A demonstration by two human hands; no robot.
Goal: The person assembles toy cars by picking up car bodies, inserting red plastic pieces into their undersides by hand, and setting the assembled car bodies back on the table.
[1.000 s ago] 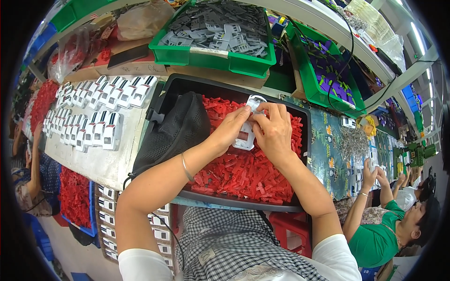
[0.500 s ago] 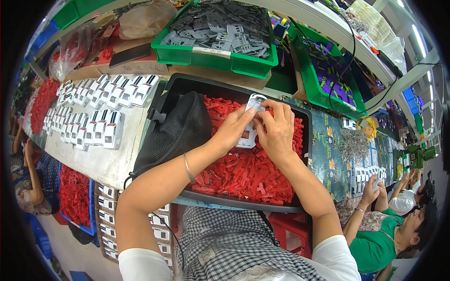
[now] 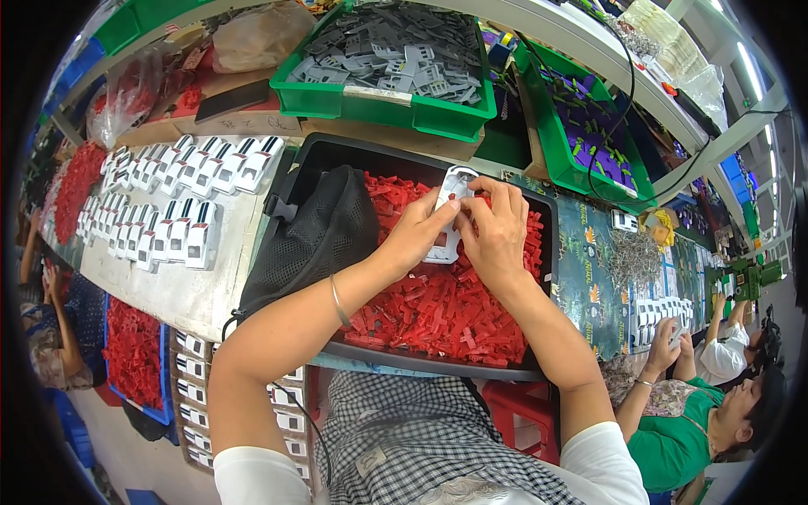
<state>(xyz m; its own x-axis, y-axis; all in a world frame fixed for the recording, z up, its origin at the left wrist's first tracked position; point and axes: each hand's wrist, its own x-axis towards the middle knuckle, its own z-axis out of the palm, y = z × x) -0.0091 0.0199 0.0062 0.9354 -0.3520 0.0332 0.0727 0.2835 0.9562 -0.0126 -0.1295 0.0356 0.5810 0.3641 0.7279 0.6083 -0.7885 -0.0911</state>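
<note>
Over a black tray of loose red plastic pieces, both hands are at one white plastic casing. My left hand grips its left side, thumb laid across the middle. My right hand is closed at the casing's right edge, its bent fingers and thumb pressed to the upper part. A small bit of red shows inside the casing by the fingertips; whether the fingers pinch it is hidden. A black mesh bag lies over the tray's left side.
Rows of white casings stand on the table at left. Beyond the tray are a green bin of grey parts and a green bin of purple parts. A wire pile lies at right, where a co-worker in green handles another casing.
My hands and the casing stay almost in place, with only slight finger shifts. A bit of red now shows inside the casing near the left thumb tip.
</note>
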